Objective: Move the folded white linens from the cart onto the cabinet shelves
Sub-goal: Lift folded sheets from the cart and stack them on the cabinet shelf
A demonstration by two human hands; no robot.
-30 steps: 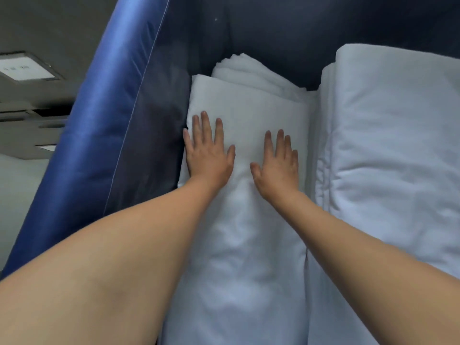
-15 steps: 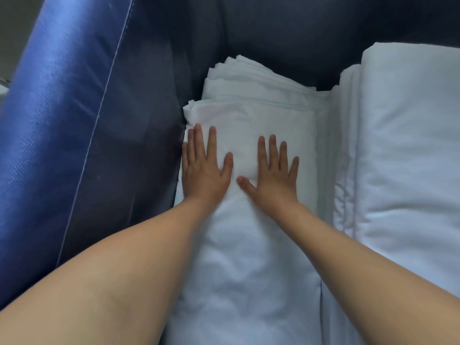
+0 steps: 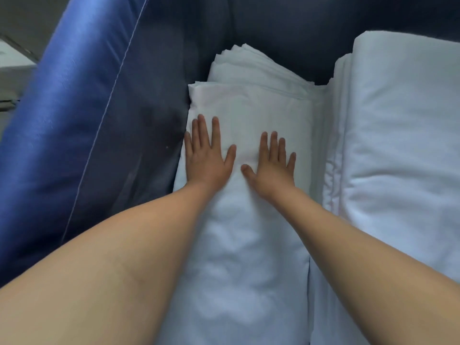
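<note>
Sheets fill this cart (image 3: 82,135), all white and folded. My left hand (image 3: 207,155) and my right hand (image 3: 271,168) lie flat on top of the folded sheet (image 3: 249,113) nearest the cart's blue cloth side. My fingers are straight and spread. They press down on the sheet but do not hold it yet.

More folded sheets (image 3: 251,63) peek out from under the far end of this one. A bigger pile (image 3: 398,145) sits just beside it on my right, and the two piles touch along their sides.

I think the sheet is soft and floppy. It will bend and sag if I lift it by one end. It may come unfolded too. It does not look slippery, and it cannot break. One sheet should be light, but a thick pile could be heavy.

The best way, I think, is to slide my hands under both long sides and lift from below, with my palms up. The left side is tight against the cart wall, so I may need to wiggle my fingers in there. I cannot see the cabinet shelves from here.
</note>
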